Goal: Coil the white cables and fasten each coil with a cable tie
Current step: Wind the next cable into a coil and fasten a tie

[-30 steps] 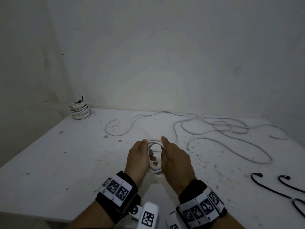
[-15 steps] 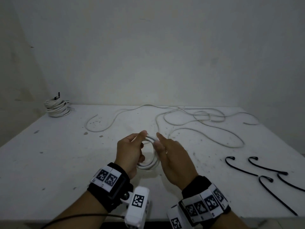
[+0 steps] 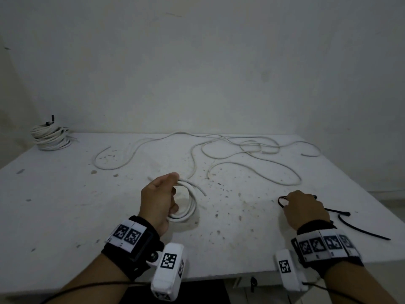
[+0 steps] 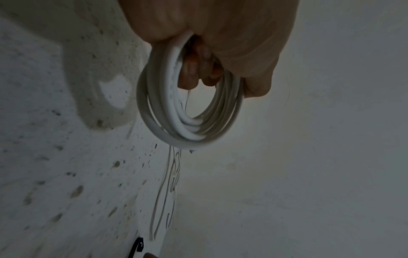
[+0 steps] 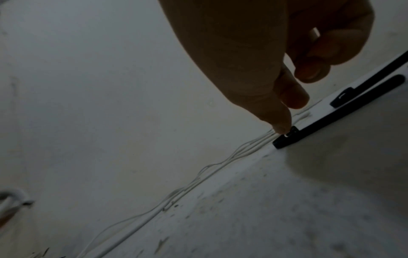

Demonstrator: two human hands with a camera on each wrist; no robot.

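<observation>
Left hand (image 3: pixel 158 201): gripped the coil (image 3: pixel 188 202), thumb on top and curled fingers (image 4: pixel 194 69) passed through its loops; held just above the surface (image 3: pixel 65 205).
Coil: several turns of white cable, standing roughly upright in the hand, one short free end jutting out to the right.
Right hand (image 3: pixel 305 209): lay over the ties at the right of the surface; a fingertip (image 5: pixel 281 127) touched the head of one tie (image 5: pixel 331 120); the other fingers were loosely bent. Whether the tie was already pinched cannot be told.
Ties: black; three lay just beside the right hand, one (image 3: pixel 361 228) stretching toward the near right edge.
Loose cable (image 3: pixel 252 170): white, sprawled in open curves across the far middle and right of the surface, well apart from both hands.
Finished coils (image 3: pixel 49 137): stacked in the far left corner, with a black tie end sticking up.
Surface: white and speckled with dark spots.
</observation>
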